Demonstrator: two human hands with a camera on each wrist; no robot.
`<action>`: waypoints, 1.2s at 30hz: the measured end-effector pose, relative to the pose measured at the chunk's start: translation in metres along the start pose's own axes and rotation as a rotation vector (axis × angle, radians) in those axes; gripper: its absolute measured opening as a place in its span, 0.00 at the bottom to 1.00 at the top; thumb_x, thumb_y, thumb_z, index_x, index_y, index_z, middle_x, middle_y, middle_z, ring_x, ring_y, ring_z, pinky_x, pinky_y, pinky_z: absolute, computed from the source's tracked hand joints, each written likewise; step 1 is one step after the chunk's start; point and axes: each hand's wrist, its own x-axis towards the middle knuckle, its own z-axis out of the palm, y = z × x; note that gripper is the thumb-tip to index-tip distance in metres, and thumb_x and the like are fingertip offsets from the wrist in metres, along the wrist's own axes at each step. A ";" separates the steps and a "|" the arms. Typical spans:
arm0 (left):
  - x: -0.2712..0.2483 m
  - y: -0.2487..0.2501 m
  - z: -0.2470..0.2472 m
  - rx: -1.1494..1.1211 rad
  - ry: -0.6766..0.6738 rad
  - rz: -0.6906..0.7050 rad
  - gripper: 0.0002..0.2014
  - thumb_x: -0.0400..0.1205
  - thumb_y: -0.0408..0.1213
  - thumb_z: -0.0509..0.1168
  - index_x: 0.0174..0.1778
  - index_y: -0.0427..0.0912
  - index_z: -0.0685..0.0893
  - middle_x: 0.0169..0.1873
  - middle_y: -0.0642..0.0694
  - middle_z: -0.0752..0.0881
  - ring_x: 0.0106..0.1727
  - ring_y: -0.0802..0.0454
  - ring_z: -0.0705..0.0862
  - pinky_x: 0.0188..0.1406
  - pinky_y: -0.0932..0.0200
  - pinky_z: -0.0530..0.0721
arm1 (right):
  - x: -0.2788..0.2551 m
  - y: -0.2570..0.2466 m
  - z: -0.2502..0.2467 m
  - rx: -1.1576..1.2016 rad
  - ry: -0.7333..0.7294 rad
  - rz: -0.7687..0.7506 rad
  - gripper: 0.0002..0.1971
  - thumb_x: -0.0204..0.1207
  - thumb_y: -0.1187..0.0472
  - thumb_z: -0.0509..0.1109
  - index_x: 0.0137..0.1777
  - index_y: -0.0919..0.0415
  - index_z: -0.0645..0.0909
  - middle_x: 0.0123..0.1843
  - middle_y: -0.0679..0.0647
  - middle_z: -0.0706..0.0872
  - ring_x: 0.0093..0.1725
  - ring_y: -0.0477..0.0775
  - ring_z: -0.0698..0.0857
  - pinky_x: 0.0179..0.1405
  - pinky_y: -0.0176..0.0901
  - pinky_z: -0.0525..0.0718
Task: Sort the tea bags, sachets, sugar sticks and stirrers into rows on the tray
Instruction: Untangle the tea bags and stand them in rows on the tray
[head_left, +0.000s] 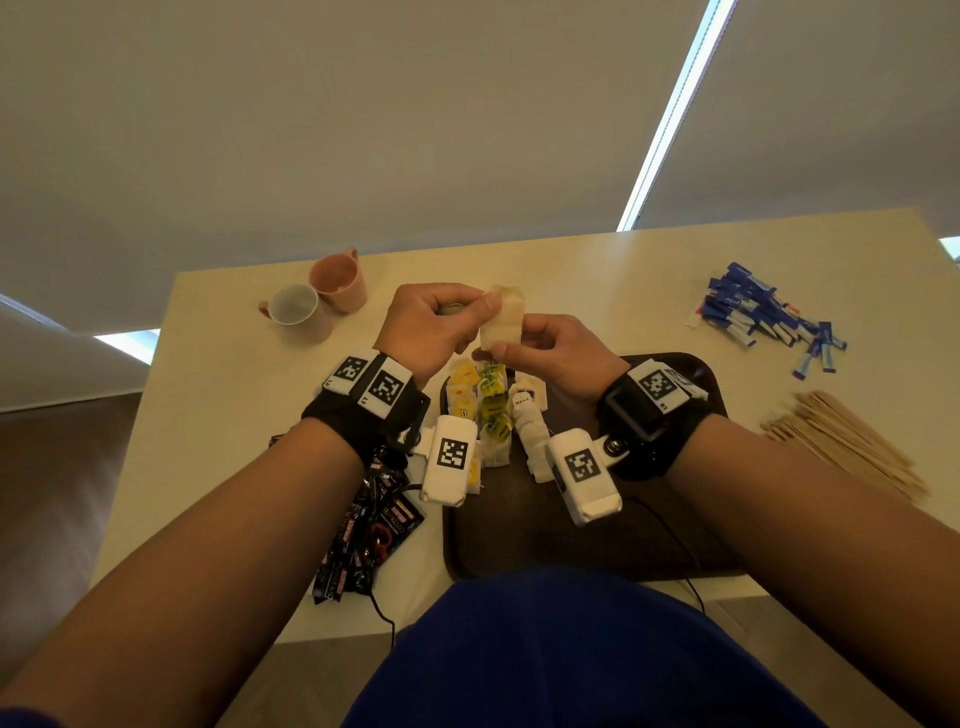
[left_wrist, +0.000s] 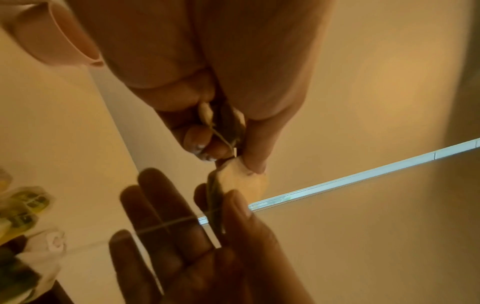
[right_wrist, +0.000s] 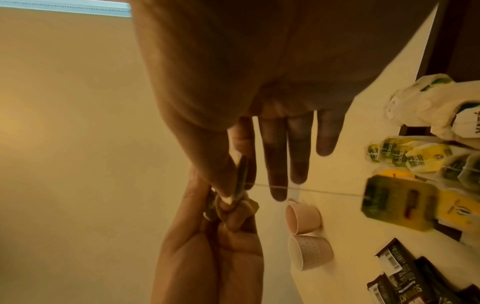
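Head cam sits high, looking fwd and down over both forearms at the worktop (head_left: 597, 270), tray (head_left: 691, 374) near centre, blinds beyond. L wrist cam looks very close along the left hand (left_wrist: 207, 82) toward blinds and the window strip; R wrist cam does the same along the right hand (right_wrist: 259, 82). All 3 share the tea bag (head_left: 501, 319) pinched between both hands; both wrist views catch the pink cups (right_wrist: 303, 216) and the tea bag rows (right_wrist: 405, 156).

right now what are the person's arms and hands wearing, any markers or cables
Both forearms are bare. Each wrist wears a black strap with white square tags printed with black block patterns. A white boxy camera unit with the same kind of tag hangs from each strap. The left hand and right hand are gloveless. Thin black cables trail from the units.
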 end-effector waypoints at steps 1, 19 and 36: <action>0.000 0.001 0.001 -0.030 0.003 -0.007 0.06 0.82 0.39 0.74 0.39 0.44 0.92 0.24 0.40 0.79 0.25 0.50 0.72 0.28 0.60 0.75 | -0.001 0.000 0.001 0.032 -0.018 0.017 0.21 0.69 0.50 0.79 0.59 0.59 0.87 0.54 0.59 0.92 0.60 0.57 0.89 0.69 0.57 0.81; 0.007 0.012 0.007 -0.322 0.061 -0.122 0.06 0.81 0.34 0.73 0.39 0.38 0.91 0.27 0.40 0.77 0.25 0.48 0.70 0.24 0.60 0.71 | -0.016 0.024 0.006 0.213 -0.177 0.266 0.15 0.82 0.76 0.62 0.65 0.66 0.79 0.55 0.66 0.89 0.51 0.57 0.91 0.55 0.50 0.88; -0.001 0.020 0.007 -0.360 0.031 -0.167 0.07 0.81 0.33 0.73 0.37 0.39 0.93 0.37 0.30 0.78 0.27 0.47 0.69 0.22 0.62 0.71 | -0.010 0.032 0.003 -0.230 0.236 0.093 0.04 0.76 0.65 0.76 0.50 0.61 0.91 0.39 0.60 0.90 0.32 0.49 0.84 0.34 0.40 0.84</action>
